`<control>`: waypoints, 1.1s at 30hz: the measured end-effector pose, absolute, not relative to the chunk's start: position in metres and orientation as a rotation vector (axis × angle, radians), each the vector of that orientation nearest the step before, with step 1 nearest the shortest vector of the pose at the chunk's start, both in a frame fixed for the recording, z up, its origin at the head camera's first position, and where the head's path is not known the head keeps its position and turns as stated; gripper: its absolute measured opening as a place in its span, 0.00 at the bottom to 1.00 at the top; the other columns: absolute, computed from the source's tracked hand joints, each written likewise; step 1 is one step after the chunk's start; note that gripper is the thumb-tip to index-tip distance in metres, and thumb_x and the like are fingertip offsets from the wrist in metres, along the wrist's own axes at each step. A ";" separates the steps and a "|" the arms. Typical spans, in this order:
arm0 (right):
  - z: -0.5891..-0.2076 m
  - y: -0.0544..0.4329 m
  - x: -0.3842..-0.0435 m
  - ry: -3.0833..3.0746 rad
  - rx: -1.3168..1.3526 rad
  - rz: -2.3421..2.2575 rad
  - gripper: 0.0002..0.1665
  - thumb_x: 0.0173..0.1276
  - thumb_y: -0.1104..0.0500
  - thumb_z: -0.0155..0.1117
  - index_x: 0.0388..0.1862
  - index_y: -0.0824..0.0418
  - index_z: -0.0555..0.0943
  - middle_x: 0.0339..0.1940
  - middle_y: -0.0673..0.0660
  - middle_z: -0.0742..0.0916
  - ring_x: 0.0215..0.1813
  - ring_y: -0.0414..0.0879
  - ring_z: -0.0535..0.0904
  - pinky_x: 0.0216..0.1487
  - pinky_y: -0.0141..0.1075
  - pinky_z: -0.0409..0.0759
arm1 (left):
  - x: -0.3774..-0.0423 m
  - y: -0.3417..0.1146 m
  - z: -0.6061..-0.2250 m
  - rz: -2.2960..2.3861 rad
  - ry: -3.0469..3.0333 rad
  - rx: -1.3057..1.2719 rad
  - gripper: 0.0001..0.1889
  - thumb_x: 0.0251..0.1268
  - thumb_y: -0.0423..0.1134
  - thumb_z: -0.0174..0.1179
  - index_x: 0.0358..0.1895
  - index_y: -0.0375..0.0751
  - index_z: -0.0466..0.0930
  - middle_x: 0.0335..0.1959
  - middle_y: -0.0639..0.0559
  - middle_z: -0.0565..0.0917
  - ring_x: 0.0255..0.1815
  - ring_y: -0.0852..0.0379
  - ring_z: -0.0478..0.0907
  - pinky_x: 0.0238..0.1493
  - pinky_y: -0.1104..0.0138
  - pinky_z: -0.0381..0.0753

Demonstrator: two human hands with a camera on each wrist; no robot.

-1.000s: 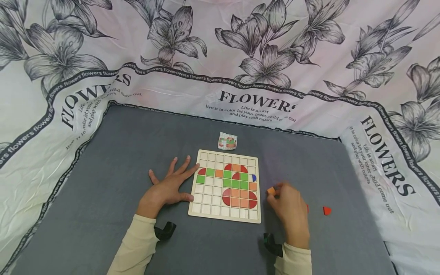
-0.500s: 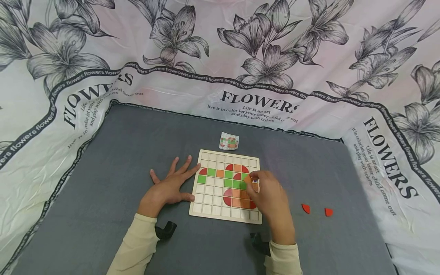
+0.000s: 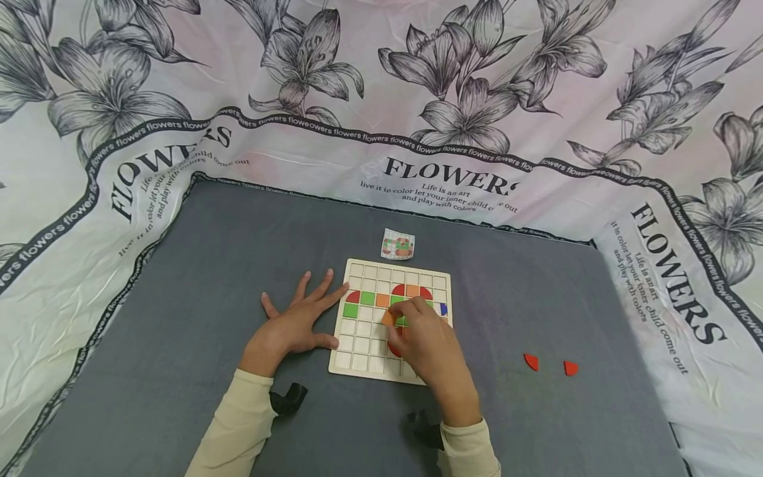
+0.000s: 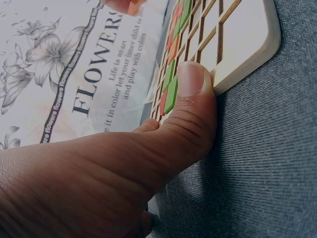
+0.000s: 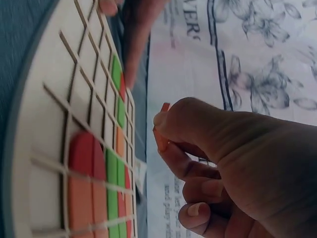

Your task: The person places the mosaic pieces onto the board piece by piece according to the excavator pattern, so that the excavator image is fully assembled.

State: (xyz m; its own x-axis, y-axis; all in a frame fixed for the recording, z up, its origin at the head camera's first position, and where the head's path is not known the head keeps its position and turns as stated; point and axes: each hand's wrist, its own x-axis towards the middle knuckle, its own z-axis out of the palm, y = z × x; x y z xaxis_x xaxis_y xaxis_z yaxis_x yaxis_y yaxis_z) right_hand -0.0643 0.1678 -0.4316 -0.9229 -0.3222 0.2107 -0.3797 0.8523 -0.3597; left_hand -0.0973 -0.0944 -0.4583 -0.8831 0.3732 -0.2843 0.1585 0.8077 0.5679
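A pale wooden grid board (image 3: 341, 366) lies on the grey cloth, with red, green and orange tiles set in its cells. Spread fingers of my left hand (image 3: 289, 331) rest at its left edge; the left wrist view shows the thumb (image 4: 190, 99) against the board's side. Over the middle of the board, my right hand (image 3: 432, 348) pinches a small orange square tile (image 3: 388, 318) between thumb and index finger. In the right wrist view this orange tile (image 5: 161, 141) is held above the grid, tilted on edge. Several tiles on the right side are hidden beneath the right hand.
Two loose red quarter-round pieces, one nearer (image 3: 531, 362) and one farther right (image 3: 571, 368), lie right of the board. Behind the board is a small printed pattern card (image 3: 398, 244). A blue piece (image 3: 444, 309) shows at the right edge. Flower-printed fabric (image 3: 453, 179) surrounds the table.
My right hand has carried the orange tile leftward from beside the board to over its middle, uncovering a red piece on the cloth. The left hand stays at the board's edge.
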 end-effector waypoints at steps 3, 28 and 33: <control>-0.434 0.158 -0.063 -2.881 0.627 0.603 0.13 0.66 0.58 0.80 0.46 0.58 0.88 0.42 0.53 0.85 0.31 0.41 0.77 0.28 0.31 0.78 | -0.097 -0.094 -0.458 0.769 2.610 0.399 0.56 0.57 0.55 0.78 0.87 0.64 0.54 0.89 0.53 0.44 0.88 0.37 0.29 0.61 0.16 0.16; -0.451 0.112 -0.066 -2.932 0.760 0.400 0.19 0.64 0.55 0.82 0.52 0.59 0.90 0.42 0.52 0.85 0.42 0.43 0.83 0.43 0.36 0.88 | -0.098 -0.093 -0.459 0.777 2.602 0.387 0.56 0.56 0.53 0.79 0.87 0.64 0.54 0.89 0.53 0.42 0.88 0.38 0.27 0.61 0.16 0.15; -0.456 0.110 -0.067 -2.908 0.780 0.384 0.18 0.64 0.57 0.81 0.52 0.59 0.90 0.42 0.52 0.86 0.43 0.44 0.85 0.45 0.37 0.89 | -0.098 -0.093 -0.459 0.781 2.605 0.389 0.56 0.56 0.53 0.79 0.87 0.64 0.54 0.89 0.53 0.43 0.88 0.38 0.28 0.61 0.16 0.15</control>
